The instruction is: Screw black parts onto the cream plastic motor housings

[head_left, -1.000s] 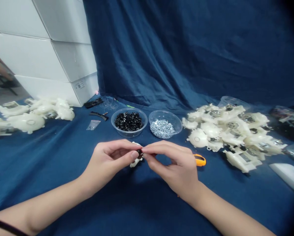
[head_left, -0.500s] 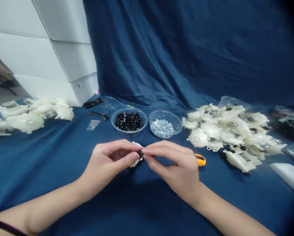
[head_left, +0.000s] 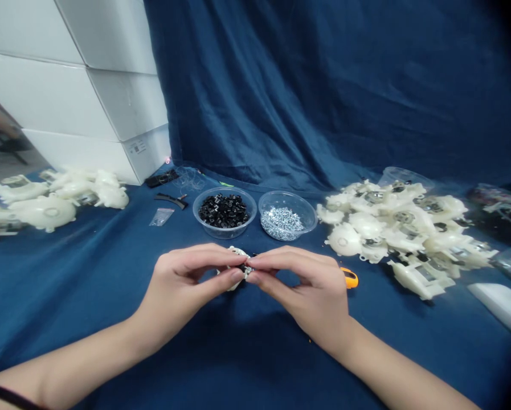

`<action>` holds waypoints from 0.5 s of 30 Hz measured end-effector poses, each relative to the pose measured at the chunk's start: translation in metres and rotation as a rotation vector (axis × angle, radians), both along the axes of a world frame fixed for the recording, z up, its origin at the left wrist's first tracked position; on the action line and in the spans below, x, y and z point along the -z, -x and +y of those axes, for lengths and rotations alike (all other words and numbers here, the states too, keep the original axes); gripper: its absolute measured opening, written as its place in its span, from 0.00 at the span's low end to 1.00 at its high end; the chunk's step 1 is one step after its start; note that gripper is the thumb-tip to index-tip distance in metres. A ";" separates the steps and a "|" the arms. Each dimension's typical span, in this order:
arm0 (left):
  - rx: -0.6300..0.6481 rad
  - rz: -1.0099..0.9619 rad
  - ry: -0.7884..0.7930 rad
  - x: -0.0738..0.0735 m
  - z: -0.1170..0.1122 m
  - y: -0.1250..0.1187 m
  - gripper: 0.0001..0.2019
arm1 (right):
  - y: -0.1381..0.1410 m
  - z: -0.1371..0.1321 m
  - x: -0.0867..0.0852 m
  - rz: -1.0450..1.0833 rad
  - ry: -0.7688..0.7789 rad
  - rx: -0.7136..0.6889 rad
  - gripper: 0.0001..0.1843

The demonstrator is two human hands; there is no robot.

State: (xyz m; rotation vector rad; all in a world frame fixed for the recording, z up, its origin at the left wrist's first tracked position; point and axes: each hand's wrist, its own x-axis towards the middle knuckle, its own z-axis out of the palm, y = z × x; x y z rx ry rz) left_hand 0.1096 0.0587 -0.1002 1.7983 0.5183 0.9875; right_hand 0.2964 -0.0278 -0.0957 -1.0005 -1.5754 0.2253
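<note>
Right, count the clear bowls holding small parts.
2: the bowl of black parts at left, the bowl of silver screws beside it. Others may hide behind the white moldings.

Fig.: counter (head_left: pixel 67 296) draped in navy cloth. Centre: clear bowl (head_left: pixel 208 223) of black plastic parts (head_left: pixel 223 210), beside clear bowl (head_left: pixel 306 213) of silver screws (head_left: pixel 281 224). Cream plastic housings (head_left: pixel 392 225) heaped right, smaller heap left. Orange cutter handle (head_left: pixel 350 278) right of centre. Small clear bag (head_left: pixel 162 217), black strip (head_left: pixel 171 200) left of bowls.

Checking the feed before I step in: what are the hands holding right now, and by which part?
The left hand and right hand pinch a small cream plastic part at their fingertips, beside a small black piece. Fingers hide the exact contact points.
</note>
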 end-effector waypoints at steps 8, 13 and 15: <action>-0.006 -0.010 0.031 0.000 -0.001 0.001 0.10 | -0.003 0.002 0.000 -0.014 0.049 -0.002 0.07; 0.033 -0.041 -0.063 -0.003 0.001 0.000 0.10 | -0.002 0.001 0.000 -0.037 0.048 -0.001 0.07; 0.047 -0.051 -0.073 -0.004 0.001 -0.001 0.10 | -0.001 0.001 0.001 -0.038 0.051 0.005 0.08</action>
